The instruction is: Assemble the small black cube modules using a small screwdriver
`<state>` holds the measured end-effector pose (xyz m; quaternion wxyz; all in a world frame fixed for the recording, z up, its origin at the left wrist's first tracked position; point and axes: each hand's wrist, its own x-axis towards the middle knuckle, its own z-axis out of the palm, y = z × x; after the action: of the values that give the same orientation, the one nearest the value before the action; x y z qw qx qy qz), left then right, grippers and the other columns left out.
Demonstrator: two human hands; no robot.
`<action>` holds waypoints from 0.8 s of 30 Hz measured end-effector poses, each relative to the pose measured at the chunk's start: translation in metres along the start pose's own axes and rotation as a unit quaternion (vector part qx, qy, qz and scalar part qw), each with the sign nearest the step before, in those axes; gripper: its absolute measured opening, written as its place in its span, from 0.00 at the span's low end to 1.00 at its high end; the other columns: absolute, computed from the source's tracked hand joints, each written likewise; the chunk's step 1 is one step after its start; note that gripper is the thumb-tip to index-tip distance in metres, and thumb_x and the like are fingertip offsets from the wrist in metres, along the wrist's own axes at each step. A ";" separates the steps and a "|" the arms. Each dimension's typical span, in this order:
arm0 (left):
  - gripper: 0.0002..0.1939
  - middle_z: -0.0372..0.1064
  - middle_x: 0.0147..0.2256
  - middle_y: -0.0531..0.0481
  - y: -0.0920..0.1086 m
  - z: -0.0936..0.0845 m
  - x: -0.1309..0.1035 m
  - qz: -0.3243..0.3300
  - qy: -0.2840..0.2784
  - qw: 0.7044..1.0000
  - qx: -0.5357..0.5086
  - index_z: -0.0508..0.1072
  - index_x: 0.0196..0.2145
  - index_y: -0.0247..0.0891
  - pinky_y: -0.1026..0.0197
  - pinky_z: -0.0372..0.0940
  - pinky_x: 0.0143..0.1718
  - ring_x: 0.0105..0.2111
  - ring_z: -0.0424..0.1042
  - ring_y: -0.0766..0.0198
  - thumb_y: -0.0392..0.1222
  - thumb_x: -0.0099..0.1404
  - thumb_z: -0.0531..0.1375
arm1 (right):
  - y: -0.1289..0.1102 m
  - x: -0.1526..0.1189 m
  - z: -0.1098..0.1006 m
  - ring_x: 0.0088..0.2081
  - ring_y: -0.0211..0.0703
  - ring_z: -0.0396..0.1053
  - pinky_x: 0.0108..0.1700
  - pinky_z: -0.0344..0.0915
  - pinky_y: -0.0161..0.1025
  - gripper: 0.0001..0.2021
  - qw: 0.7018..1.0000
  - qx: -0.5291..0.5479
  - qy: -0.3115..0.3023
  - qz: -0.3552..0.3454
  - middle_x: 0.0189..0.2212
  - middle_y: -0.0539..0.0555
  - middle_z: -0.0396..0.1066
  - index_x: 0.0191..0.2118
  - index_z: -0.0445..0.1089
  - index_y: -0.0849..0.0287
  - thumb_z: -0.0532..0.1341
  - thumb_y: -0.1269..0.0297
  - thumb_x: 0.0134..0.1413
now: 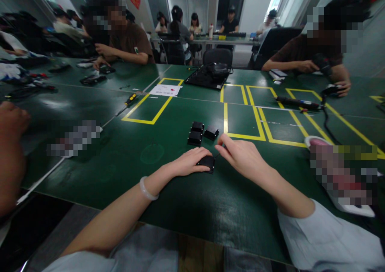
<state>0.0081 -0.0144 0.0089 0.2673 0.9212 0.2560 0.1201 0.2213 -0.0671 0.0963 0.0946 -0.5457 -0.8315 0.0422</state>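
A small black part [208, 166] lies on the green table [180, 200], with my left hand [194, 160] wrapped over its left side. Just right of it, my right hand [237, 150] is closed in a pinch; a thin dark thing shows near the fingertips, too small to name. Beyond my hands sit more black parts: two side by side in a block [195, 133] and a single one [211, 132] to their right.
Yellow tape rectangles [226, 117] mark the table. A screwdriver [130, 99] and white paper [165, 89] lie at the back left, a black device [216, 71] further back. A pink-and-white object [315, 143] is at right. A person's hand [12, 119] shows at left; others sit beyond.
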 end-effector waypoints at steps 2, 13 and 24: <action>0.21 0.66 0.51 0.44 0.000 0.000 0.000 0.000 0.002 1.000 -0.004 0.65 0.54 0.41 0.53 0.61 0.53 0.50 0.66 0.53 0.55 0.69 0.57 | 0.000 0.001 0.000 0.28 0.43 0.70 0.27 0.46 0.36 0.14 1.000 -0.014 -0.007 0.006 0.29 0.54 0.74 0.43 0.63 0.59 0.44 0.58 0.68; 0.22 0.65 0.51 0.43 -0.002 0.001 0.000 0.002 0.001 1.000 -0.002 0.64 0.54 0.41 0.53 0.60 0.54 0.50 0.66 0.53 0.55 0.69 0.57 | -0.001 -0.001 -0.002 0.29 0.42 0.70 0.28 0.48 0.35 0.13 1.000 0.006 -0.007 0.003 0.31 0.54 0.75 0.45 0.63 0.59 0.45 0.60 0.67; 0.21 0.66 0.50 0.44 -0.003 0.003 0.000 0.005 0.007 1.000 0.000 0.65 0.53 0.41 0.53 0.61 0.53 0.50 0.66 0.53 0.55 0.69 0.57 | -0.001 -0.001 -0.002 0.29 0.42 0.70 0.28 0.48 0.35 0.11 1.000 0.025 0.006 -0.007 0.31 0.53 0.74 0.45 0.62 0.59 0.46 0.63 0.66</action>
<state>0.0073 -0.0134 0.0046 0.2653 0.9214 0.2537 0.1279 0.2207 -0.0684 0.0980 0.1133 -0.5379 -0.8333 0.0590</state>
